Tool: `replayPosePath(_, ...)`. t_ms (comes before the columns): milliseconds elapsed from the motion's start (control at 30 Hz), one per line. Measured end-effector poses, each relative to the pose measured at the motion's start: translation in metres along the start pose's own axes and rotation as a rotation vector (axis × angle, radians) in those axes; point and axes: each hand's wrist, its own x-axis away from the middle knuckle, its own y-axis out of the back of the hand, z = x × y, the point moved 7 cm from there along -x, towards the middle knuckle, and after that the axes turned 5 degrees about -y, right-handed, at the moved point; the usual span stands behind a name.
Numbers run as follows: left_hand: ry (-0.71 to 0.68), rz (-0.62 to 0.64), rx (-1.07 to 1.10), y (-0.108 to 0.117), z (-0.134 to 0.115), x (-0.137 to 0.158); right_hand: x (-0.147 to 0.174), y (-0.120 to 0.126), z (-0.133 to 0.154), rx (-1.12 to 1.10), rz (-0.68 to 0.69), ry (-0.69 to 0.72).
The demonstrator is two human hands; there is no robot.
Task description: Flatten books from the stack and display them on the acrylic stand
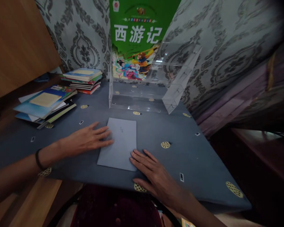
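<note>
A thin pale book (120,148) with a nearly plain cover lies flat on the table in front of me. My left hand (91,138) reaches over its left edge, fingers stretched and spread, fingertips on or just above the cover. At the lower right edge, the fingertips of my right hand (153,171) touch the book, with the fingers extended and the palm down by the tablecloth. Neither hand grips anything. Behind the book stands a clear acrylic book rack (180,83), holding a green illustrated book (137,47) upright at its back.
Two stacks of books sit on the left: a loose front stack (46,104) and a neater rear stack (85,77). A grey-blue tablecloth (194,157) with pineapple prints covers the table. Patterned wallpaper (82,41) rises behind, a wooden panel (19,41) at left, a curtain (239,94) at right.
</note>
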Motion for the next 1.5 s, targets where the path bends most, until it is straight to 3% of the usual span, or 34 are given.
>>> replayPosePath(233,-0.302,-0.089,-0.081,0.007,-0.020,-0.021,0.003,0.003,-0.003,-0.041,-0.061,-0.022)
replayPosePath(433,-0.223,-0.257,-0.158,0.002,-0.008,-0.017,0.004,0.006,-0.004,-0.035,-0.143,0.002)
replayPosePath(600,-0.119,-0.431,0.088,0.029,-0.002,-0.029,-0.008,0.028,-0.018,-0.087,-0.345,-0.031)
replayPosePath(767,0.081,-0.529,0.384,0.051,0.016,-0.045,-0.032,0.076,-0.042,-0.163,-0.541,-0.083)
replayPosePath(933,0.222,-0.645,0.634,0.054,0.043,-0.057,-0.062,0.117,-0.066,-0.299,-0.685,-0.220)
replayPosePath(1067,0.249,-0.650,1.072,0.042,0.056,-0.067,-0.083,0.133,-0.085,-0.521,-0.747,-0.336)
replayPosePath(1200,0.282,-0.694,1.306,0.027,0.064,-0.070,-0.098,0.121,-0.103,-0.720,-0.698,-0.403)
replayPosePath(1367,0.318,-0.769,1.367,0.007,0.072,-0.065,-0.103,0.065,-0.107,-0.880,-0.451,-0.414)
replayPosePath(1500,0.285,-0.716,1.384,0.004,0.073,-0.065,-0.104,0.036,-0.105,-0.950,-0.322,-0.359)
